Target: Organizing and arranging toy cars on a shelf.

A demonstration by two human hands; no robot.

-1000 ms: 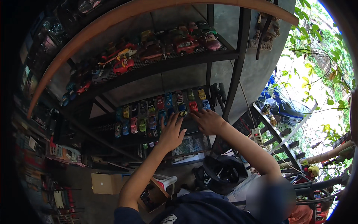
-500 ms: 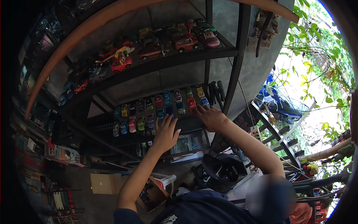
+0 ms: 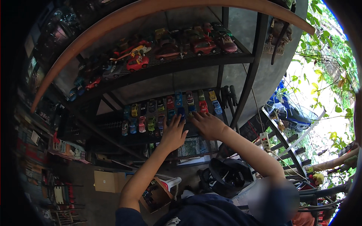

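Note:
My left hand (image 3: 174,134) reaches to the lower mesh shelf with its fingers apart. Its fingertips are at the near end of a dark blue toy car (image 3: 181,112) in the front row. Beside it, my right hand (image 3: 208,125) lies with outstretched fingers at a blue-and-yellow toy car (image 3: 192,108); the fingers partly cover that car's near end. Just beyond the right hand stands a red toy car (image 3: 203,106), with a light blue one (image 3: 217,107) to its right. Left of my left hand, pink (image 3: 142,124) and green (image 3: 151,124) toy cars are lined up.
Above, a shelf (image 3: 166,66) carries larger toy cars, behind a curved wooden strip (image 3: 124,17). A dark metal post (image 3: 249,79) stands right of my hands. Below are a black helmet (image 3: 228,175), an open cardboard box (image 3: 160,199) and a white stool (image 3: 172,182).
My right hand has shifted from beside the red car to the blue-and-yellow car, closer to my left hand. My left hand stays by the dark blue car. The whole view has shifted slightly.

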